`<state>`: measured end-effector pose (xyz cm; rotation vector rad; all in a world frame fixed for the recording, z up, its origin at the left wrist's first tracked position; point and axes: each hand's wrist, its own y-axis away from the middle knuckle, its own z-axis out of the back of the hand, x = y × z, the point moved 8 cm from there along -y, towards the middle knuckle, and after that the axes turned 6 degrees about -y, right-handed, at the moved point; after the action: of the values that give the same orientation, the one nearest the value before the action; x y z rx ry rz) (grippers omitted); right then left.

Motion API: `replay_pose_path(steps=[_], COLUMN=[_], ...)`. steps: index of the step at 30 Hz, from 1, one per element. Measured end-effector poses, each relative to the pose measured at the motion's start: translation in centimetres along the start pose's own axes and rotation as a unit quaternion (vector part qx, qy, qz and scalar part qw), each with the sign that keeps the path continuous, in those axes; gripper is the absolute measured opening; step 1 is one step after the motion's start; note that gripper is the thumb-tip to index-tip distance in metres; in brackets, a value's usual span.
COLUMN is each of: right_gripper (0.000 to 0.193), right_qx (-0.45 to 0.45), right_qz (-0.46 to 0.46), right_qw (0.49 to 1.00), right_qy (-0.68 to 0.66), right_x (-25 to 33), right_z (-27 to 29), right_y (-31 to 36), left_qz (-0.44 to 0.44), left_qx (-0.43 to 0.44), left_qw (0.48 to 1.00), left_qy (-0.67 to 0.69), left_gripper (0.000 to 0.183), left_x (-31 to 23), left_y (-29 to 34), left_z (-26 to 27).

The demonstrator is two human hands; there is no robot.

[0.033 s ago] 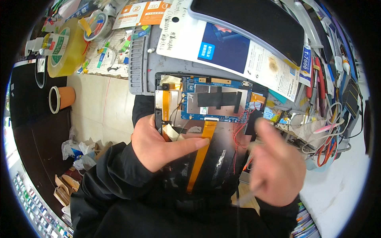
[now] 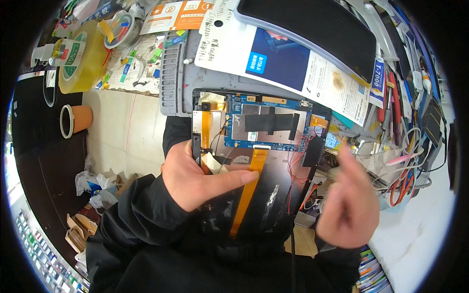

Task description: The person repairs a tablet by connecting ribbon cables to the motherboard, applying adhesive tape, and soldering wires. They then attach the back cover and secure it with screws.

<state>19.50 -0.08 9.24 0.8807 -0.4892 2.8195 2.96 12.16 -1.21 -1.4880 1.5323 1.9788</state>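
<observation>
An opened tablet (image 2: 220,193) with its insides bare is held against my lap. My left hand (image 2: 195,178) grips its left edge, the thumb lying across an orange flat ribbon cable (image 2: 246,195). At the tablet's far end sits a blue circuit board (image 2: 235,128) with black tape (image 2: 266,122) over its metal plate. Thin red wires (image 2: 289,188) run down the right side, beside a black patch (image 2: 312,152). Right of the tablet and apart from it hovers my right hand (image 2: 349,210), smeared by motion. Whether it pinches anything is not visible.
A phone (image 2: 312,34) rests on a white-and-blue package (image 2: 281,53) upon the grey mat (image 2: 229,73). Tools and an orange-handled pair of scissors (image 2: 403,189) crowd the right, among tangled cables. A yellow bottle (image 2: 80,61) and tape roll (image 2: 119,29) stand far left.
My right hand has shifted rightward, away from the tablet's right edge, uncovering the black patch there. The left hand keeps its hold.
</observation>
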Motion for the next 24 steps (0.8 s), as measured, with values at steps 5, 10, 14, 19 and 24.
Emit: replay_pose_path(steps=[5,10,14,19,24], right_gripper=[0.031,0.041,0.036,0.026,0.027], right_qx=[-0.207,-0.065,-0.031,-0.077,-0.115], right_qz=[-0.265,-0.407,-0.373,-0.375,-0.302], right_qw=[0.874,0.731,0.771,0.795,0.807], right_qy=[-0.351,-0.544,-0.515,-0.470,-0.494], right_x=[-6.7,-6.1,-4.9,-4.0,-2.2], right_z=[-1.3,-6.0,-6.1,-5.0,-4.0], right_y=[8.0,11.5,10.3,9.7,9.1], left_qz=[0.023,-0.005,-0.028,-0.001,-0.043], left_qx=[0.021,0.137,0.167,0.091,0.053], left_qw=[0.998,0.962,0.962,0.976,0.983], left_qy=[0.059,0.234,0.216,0.196,0.170], left_gripper=[0.059,0.054,0.051,0.031,0.032], left_x=[2.9,5.8,6.9,7.1,5.6], left_y=[0.5,2.7,5.0,6.3,7.6], left_z=[1.1,0.0,-1.5,-1.3,-0.7])
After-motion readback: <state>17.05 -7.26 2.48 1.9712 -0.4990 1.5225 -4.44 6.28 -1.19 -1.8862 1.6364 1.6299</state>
